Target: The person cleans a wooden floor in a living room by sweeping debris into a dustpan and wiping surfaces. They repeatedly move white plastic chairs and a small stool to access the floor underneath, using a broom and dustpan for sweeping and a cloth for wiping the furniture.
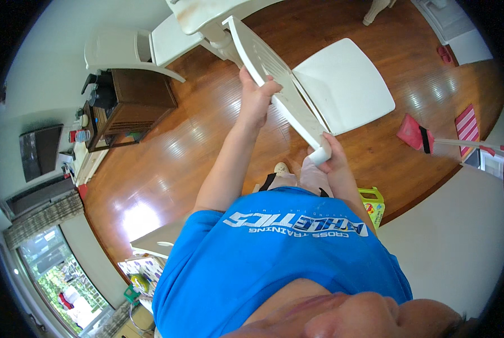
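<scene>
A white dining chair stands in front of me, its seat point(345, 86) on the far side of its slatted backrest point(273, 63). My left hand point(256, 95) is wrapped around the curved top rail near its middle. At the rail's right end, my right hand point(335, 154) grips the corner, with the thumb on the inner face. The backrest's left end is close to the edge of a white table point(209, 17); I cannot tell whether they touch. The chair's legs are hidden beneath the seat and back.
Another white chair point(176, 40) is beside the table at the left. Nearby stands a dark wooden cabinet point(144, 91) with black appliances on top. On the right are a pink mop-like tool point(414, 133) and a striped mat point(467, 126). A lime-green plastic item point(374, 207) stands by the wall.
</scene>
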Demonstrator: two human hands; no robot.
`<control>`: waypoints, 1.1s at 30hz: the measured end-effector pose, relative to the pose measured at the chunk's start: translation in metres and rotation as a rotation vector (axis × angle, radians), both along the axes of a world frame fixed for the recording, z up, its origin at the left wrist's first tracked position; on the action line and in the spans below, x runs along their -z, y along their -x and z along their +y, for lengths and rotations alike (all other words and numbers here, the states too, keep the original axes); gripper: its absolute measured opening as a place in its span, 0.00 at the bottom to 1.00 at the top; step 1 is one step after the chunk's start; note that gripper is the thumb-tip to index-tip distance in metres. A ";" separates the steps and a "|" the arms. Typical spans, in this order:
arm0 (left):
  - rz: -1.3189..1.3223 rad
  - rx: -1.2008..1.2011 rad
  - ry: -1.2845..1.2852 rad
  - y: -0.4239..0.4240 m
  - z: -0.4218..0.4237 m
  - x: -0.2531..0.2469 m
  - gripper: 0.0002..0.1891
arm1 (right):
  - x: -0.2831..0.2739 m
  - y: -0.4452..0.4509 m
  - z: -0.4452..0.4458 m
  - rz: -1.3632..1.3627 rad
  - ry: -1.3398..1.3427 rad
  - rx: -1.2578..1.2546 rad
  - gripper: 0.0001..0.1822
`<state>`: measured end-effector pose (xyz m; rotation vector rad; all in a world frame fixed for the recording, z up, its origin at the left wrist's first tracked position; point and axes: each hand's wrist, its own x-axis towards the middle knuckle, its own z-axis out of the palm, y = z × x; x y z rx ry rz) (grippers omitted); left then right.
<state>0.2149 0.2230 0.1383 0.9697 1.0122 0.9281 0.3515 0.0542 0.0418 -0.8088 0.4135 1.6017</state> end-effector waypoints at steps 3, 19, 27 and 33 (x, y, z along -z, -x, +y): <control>-0.007 -0.030 -0.003 -0.019 -0.002 -0.003 0.43 | -0.009 -0.028 0.003 -0.003 -0.103 -0.061 0.15; 0.000 -0.143 0.001 -0.049 -0.001 -0.007 0.41 | -0.061 -0.069 -0.002 -0.656 -0.319 -0.314 0.28; 0.098 -0.034 0.025 -0.016 0.011 0.000 0.31 | -0.030 -0.108 0.025 -0.054 0.056 -0.292 0.14; 0.185 -0.208 0.070 0.006 0.055 0.040 0.34 | -0.026 -0.133 -0.002 -0.536 -0.124 -0.350 0.11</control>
